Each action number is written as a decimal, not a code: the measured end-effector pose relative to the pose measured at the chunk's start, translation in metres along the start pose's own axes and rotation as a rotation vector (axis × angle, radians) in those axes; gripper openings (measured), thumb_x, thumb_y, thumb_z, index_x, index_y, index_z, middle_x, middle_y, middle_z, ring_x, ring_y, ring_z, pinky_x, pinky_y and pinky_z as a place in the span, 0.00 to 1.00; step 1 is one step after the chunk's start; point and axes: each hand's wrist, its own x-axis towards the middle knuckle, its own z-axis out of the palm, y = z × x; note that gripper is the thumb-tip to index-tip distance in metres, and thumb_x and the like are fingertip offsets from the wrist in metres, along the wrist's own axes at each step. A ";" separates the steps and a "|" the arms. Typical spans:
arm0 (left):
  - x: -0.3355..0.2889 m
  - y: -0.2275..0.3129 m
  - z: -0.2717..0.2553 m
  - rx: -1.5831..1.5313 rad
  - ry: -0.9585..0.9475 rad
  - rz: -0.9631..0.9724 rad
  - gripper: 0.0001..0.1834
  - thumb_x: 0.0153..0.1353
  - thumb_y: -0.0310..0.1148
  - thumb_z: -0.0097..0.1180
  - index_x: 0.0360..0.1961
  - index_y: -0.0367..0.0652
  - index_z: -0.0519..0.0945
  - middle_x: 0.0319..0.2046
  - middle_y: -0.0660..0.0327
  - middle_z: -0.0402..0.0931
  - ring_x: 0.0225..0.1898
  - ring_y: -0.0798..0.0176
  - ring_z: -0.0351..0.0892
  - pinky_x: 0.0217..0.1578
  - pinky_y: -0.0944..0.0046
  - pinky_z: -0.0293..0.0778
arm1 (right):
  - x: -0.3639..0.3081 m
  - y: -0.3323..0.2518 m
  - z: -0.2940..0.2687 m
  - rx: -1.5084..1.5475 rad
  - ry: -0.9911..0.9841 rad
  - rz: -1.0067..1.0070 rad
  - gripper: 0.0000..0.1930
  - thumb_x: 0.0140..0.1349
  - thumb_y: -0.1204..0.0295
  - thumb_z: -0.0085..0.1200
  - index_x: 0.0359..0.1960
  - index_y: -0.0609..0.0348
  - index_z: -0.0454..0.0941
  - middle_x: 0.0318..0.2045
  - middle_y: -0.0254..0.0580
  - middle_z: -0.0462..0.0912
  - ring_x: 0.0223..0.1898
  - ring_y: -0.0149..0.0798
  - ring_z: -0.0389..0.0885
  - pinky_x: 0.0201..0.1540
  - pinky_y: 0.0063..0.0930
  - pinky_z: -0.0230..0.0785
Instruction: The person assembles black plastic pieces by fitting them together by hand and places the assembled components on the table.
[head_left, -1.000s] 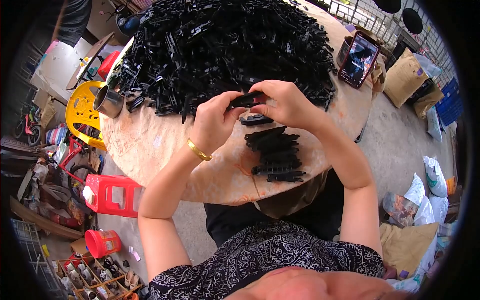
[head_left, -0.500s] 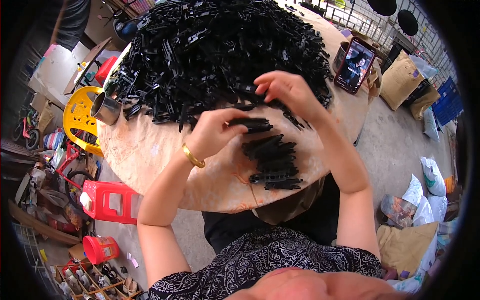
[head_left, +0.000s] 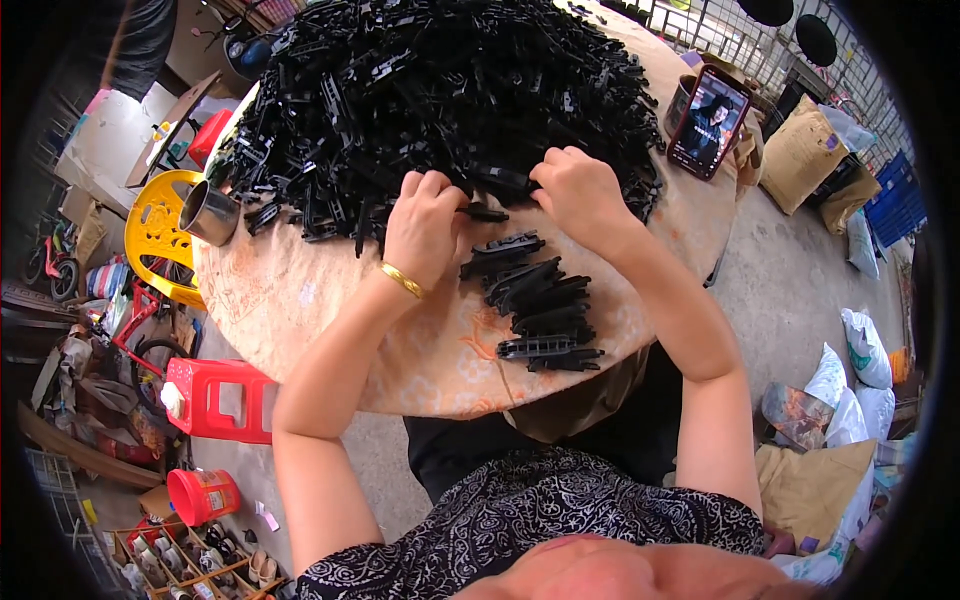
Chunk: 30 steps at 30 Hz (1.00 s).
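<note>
A large heap of slim black plastic pieces covers the far part of the round table. My left hand is at the heap's near edge, fingers curled, with one black piece at its fingertips. Just to the right, my right hand pinches the end of another black piece at the heap's edge. Closer to me, a row of black pieces lies side by side on the patterned tablecloth. The fingertips of both hands are partly hidden.
A phone stands upright at the table's right, beside a metal cup. Another metal cup is at the left edge, near a yellow chair. A red stool and red bucket are on the left floor; sacks are at right.
My left hand has let go of the black pieces it held, which now lie at the far end of the row. It has moved up to the heap; my right hand has lowered slightly and closed.
</note>
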 end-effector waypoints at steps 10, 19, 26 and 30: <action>-0.004 -0.011 -0.012 -1.603 -0.222 -0.790 0.15 0.65 0.35 0.51 0.52 0.43 0.73 0.33 0.63 0.78 0.31 0.70 0.77 0.31 0.72 0.75 | 0.008 -0.002 -0.013 1.495 0.118 0.268 0.13 0.57 0.80 0.57 0.44 0.63 0.73 0.32 0.32 0.76 0.32 0.24 0.77 0.35 0.17 0.74; -0.006 0.003 -0.011 -1.835 -0.209 -0.764 0.16 0.67 0.33 0.47 0.54 0.40 0.71 0.36 0.60 0.78 0.32 0.65 0.79 0.34 0.68 0.78 | 0.000 -0.025 -0.011 1.540 -0.011 0.149 0.08 0.58 0.82 0.55 0.39 0.64 0.74 0.39 0.37 0.78 0.38 0.26 0.77 0.43 0.19 0.73; -0.001 0.022 -0.021 -1.655 -0.122 -0.723 0.16 0.63 0.30 0.52 0.49 0.30 0.72 0.41 0.54 0.78 0.40 0.62 0.81 0.43 0.66 0.79 | 0.002 -0.029 -0.001 1.501 0.228 0.034 0.06 0.53 0.86 0.58 0.33 0.68 0.76 0.41 0.38 0.72 0.36 0.27 0.78 0.39 0.17 0.74; -0.004 0.025 -0.021 -1.271 -0.027 -0.572 0.16 0.61 0.24 0.54 0.49 0.28 0.72 0.39 0.54 0.79 0.39 0.63 0.81 0.41 0.66 0.79 | -0.001 -0.031 -0.006 1.339 0.233 0.039 0.05 0.52 0.82 0.61 0.31 0.65 0.79 0.40 0.38 0.73 0.34 0.25 0.78 0.35 0.14 0.73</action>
